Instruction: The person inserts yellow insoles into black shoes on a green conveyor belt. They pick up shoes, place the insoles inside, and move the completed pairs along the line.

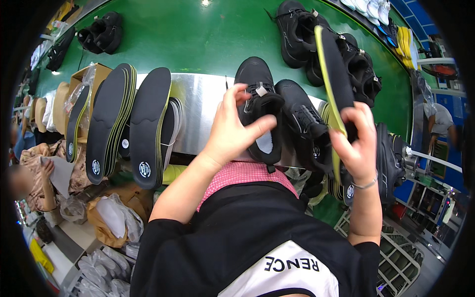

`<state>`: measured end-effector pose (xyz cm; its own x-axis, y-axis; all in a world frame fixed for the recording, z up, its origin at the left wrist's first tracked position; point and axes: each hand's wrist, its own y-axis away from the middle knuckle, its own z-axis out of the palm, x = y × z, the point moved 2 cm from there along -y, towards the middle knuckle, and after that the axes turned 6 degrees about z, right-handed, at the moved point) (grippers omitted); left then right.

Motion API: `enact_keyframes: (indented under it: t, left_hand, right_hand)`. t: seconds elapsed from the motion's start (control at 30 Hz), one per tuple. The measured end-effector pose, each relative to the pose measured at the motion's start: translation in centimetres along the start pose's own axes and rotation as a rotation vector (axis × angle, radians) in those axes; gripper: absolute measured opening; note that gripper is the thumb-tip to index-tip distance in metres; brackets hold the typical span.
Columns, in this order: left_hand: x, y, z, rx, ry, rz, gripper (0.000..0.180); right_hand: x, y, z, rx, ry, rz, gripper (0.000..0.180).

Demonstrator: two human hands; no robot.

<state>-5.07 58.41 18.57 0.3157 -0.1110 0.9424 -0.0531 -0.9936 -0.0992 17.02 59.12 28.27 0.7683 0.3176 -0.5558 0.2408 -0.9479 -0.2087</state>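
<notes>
Head view, looking down over a green conveyor surface point(198, 34) with a shiny metal strip point(203, 99) running across it. The left hand point(232, 133) grips a black lace-up sports shoe point(257, 106) at its opening, thumb pressed against the collar and fingers spread over the tongue; the shoe stands on its heel end above the metal strip, toe pointing away from the person. The right hand point(354, 141), with a thin bracelet at the wrist, pinches a long insole with a black top and yellow-green edge point(334, 79), held upright on its edge just right of the held shoe. Between the two hands lies a second black shoe point(304, 123), close beside the first. More black shoes point(316, 44) sit farther back on the conveyor. To the left, stacks of matching black insoles point(128, 123) lean over the edge of the metal strip, beside a cardboard box point(89, 79). A further pile of black shoes point(101, 32) rests at the far left of the conveyor.
</notes>
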Motion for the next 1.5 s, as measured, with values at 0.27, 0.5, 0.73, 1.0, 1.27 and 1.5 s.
enact_keyframes:
  t: [0.27,0.5,0.73,1.0,1.27,1.5]
  left_hand:
    - [-0.9,2.4,1.9,-0.172,-0.745,0.264,0.066]
    - [0.8,-5.1,-1.5,-0.077,0.088,0.073,0.037]
    - [-2.7,-5.8,3.4,-0.286,-0.453,0.408,0.033]
    - [-3.0,-6.2,4.0,-0.103,-0.262,0.047,0.028]
    - [-2.9,-5.2,4.0,-0.158,-0.245,-0.042,0.03]
    - [-3.9,-5.2,3.9,-0.196,-0.049,-0.079,0.031]
  right_hand:
    - [-0.3,5.6,-0.4,-0.543,0.357,-0.129,0.018]
    - [-2.7,3.4,2.2,-0.747,0.599,-0.368,0.008]
    - [-2.6,1.7,8.9,-0.714,0.669,-0.138,0.013]
    - [0.7,1.0,14.3,-0.424,0.515,0.128,0.019]
    - [-1.2,3.7,7.0,-0.764,0.679,0.299,0.047]
    - [-0.2,2.7,10.0,-0.557,0.603,-0.063,0.011]
